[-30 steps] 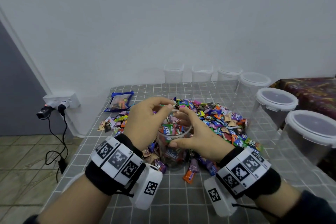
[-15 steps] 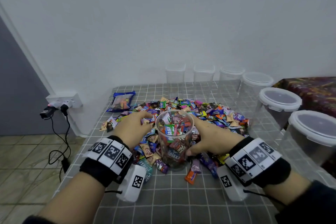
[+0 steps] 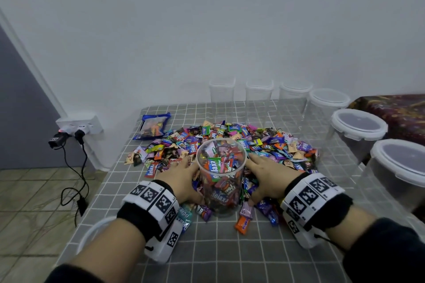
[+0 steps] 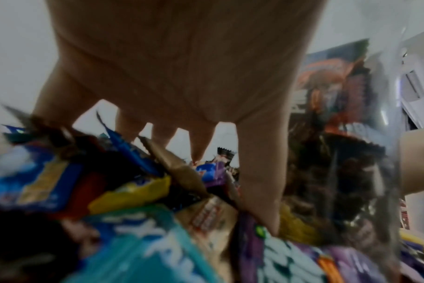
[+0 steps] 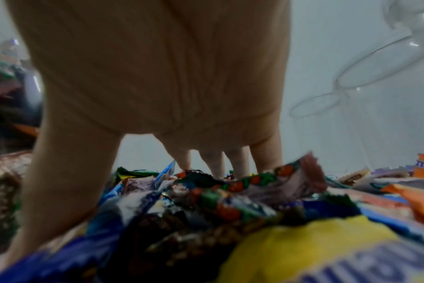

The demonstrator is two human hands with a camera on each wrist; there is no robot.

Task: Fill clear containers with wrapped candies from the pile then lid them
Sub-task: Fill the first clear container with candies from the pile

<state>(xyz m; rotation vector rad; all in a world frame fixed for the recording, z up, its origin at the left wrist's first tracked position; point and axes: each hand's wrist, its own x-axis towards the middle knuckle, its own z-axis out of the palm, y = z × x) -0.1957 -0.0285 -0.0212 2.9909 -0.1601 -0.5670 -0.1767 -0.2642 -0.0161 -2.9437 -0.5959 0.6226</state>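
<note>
My left hand (image 3: pixel 181 177) and right hand (image 3: pixel 268 173) lie flat with fingers spread on the candy pile (image 3: pixel 271 145), grip apart, holding nothing. Between them the clear, lidless cup (image 3: pixel 220 177) stands upright on the tabletop (image 3: pixel 230 248), filled with wrapped candies.

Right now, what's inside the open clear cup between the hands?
The clear cup holds wrapped candies nearly to its rim, several marked Relaxa. No lid on it. Its bottom layer is hidden by wrappers.

The candy-filled container (image 3: pixel 221 174) stands before the pile (image 3: pixel 264 145), left hand (image 3: pixel 181 177) and right hand (image 3: pixel 269 174) flanking it.
</note>
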